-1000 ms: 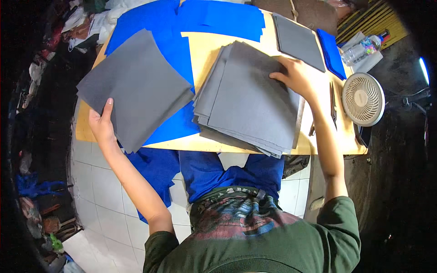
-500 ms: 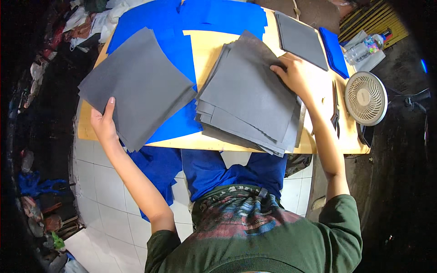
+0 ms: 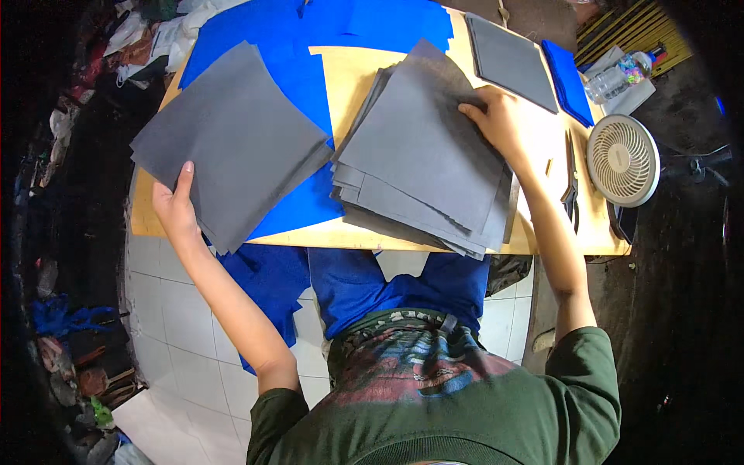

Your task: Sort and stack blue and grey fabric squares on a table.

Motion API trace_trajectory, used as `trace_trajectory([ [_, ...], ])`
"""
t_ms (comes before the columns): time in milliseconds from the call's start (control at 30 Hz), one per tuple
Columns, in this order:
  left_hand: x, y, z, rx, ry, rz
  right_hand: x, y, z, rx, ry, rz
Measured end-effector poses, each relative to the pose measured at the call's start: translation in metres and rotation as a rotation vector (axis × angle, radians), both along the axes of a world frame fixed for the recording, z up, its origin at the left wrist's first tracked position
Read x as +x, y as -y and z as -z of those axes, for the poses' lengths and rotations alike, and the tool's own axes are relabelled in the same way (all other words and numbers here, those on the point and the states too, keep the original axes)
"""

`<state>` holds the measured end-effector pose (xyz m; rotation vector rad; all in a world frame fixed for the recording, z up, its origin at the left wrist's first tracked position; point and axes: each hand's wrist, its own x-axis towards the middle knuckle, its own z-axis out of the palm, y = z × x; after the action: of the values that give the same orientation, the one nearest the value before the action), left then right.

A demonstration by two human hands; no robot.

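Observation:
My left hand [image 3: 177, 208] is closed on the lower left edge of a thin stack of dark grey sheets [image 3: 232, 147], thumb on top and fingers underneath. The sheets look like fabric, and they are tilted above a blue cloth [image 3: 294, 209]. To the right lies a thicker, uneven pile of grey sheets [image 3: 372, 190]. My right hand [image 3: 504, 128] pinches the right edge of the top grey sheet [image 3: 426, 132], whose far corner bends upward. The fingertips of that hand are hidden behind the sheet.
Blue cloth [image 3: 380, 23] covers the table's far side. At the far right are a neat grey stack [image 3: 511, 62], a folded blue stack [image 3: 568, 85] and a clear bottle [image 3: 612, 84]. Scissors [image 3: 572, 190] and a small round fan [image 3: 622, 159] sit along the right edge.
The far corner of the top sheet under my right hand has risen slightly. My left hand and its stack stay nearly in place, and the whole view has shifted a little.

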<state>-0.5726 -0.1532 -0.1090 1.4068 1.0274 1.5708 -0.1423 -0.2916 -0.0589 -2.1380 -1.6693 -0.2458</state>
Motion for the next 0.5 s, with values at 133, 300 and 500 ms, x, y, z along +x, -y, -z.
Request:
trace_trajectory([
  [133,0.003,0.001,-0.002,-0.029,0.015,-0.001,-0.012,0.008,-0.003,0.275,0.163,-0.244],
  [300,0.000,0.002,-0.002,-0.002,-0.013,-0.019,-0.039,0.030,-0.029,0.152,0.177,-0.307],
  [500,-0.009,-0.005,0.007,0.015,-0.034,0.002,-0.047,0.033,-0.038,0.196,0.066,-0.299],
])
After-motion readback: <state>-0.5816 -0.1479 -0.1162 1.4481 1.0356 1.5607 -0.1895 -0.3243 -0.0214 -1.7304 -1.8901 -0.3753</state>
